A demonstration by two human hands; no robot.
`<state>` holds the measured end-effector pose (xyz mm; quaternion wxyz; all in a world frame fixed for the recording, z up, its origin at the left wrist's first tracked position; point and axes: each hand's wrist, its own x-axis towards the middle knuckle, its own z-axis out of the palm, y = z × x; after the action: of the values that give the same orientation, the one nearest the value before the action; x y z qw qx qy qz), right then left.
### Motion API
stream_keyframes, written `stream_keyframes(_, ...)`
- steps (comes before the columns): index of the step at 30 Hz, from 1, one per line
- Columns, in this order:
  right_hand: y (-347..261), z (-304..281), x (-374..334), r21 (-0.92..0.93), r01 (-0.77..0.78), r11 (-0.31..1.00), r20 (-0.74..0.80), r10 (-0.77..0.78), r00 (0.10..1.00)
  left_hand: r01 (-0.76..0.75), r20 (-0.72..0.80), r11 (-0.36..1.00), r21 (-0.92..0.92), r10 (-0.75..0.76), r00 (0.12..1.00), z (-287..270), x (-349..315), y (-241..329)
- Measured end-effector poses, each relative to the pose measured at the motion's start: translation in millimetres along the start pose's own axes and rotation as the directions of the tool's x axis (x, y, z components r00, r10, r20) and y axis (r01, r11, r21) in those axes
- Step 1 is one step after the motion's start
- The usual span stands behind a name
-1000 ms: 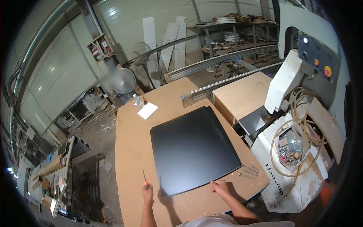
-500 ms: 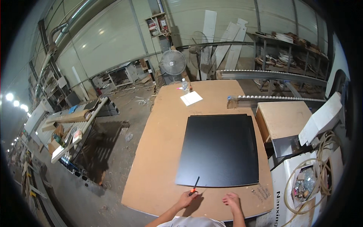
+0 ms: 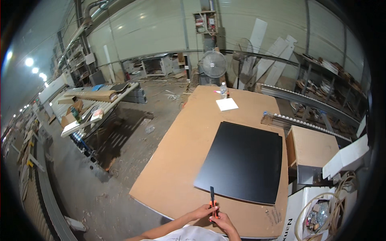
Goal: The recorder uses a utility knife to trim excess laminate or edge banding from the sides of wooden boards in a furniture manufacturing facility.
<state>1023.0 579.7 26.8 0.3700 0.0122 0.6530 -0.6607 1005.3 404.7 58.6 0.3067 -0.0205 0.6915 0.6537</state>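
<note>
An orange-and-black utility knife [image 3: 213, 200] points away from me, its dark blade end near the front left edge of a black flat panel [image 3: 245, 160]. My left hand [image 3: 202, 211] grips the handle from the left. My right hand [image 3: 222, 221] has its fingers closed on the lower end of the same handle. Both hands are above the near edge of a brown board tabletop [image 3: 173, 168], on which the panel lies flat. The panel's right edge shows a slight offset, perhaps a second sheet beneath.
Toward the far end of the tabletop are a white paper sheet [image 3: 227, 104] and a clear bottle [image 3: 223, 90]. A wooden box [image 3: 315, 146] and roller rails [image 3: 309, 126] stand on the right. To the left is a cluttered roller table [image 3: 90, 104]. Behind stands a fan [image 3: 214, 64].
My right hand has come leftward from beside the panel's front edge and closed on the knife. The knife now stands straighter in view. My view has turned left.
</note>
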Motion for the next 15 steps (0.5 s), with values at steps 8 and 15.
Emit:
stream_keyframes(8, 9, 3, -1, 0.129, -0.013, 0.992, -0.001, 0.013, 1.0, 0.004, -0.055, 0.995, -0.103, -0.01, 0.998, -3, -25, -46)
stream_keyframes(15, -6, 14, 5, 0.235, 0.067, 0.97, 0.107, -0.095, 0.99, 0.015, -0.093, 0.991, -0.132, -0.028, 0.995, -25, -40, -60)
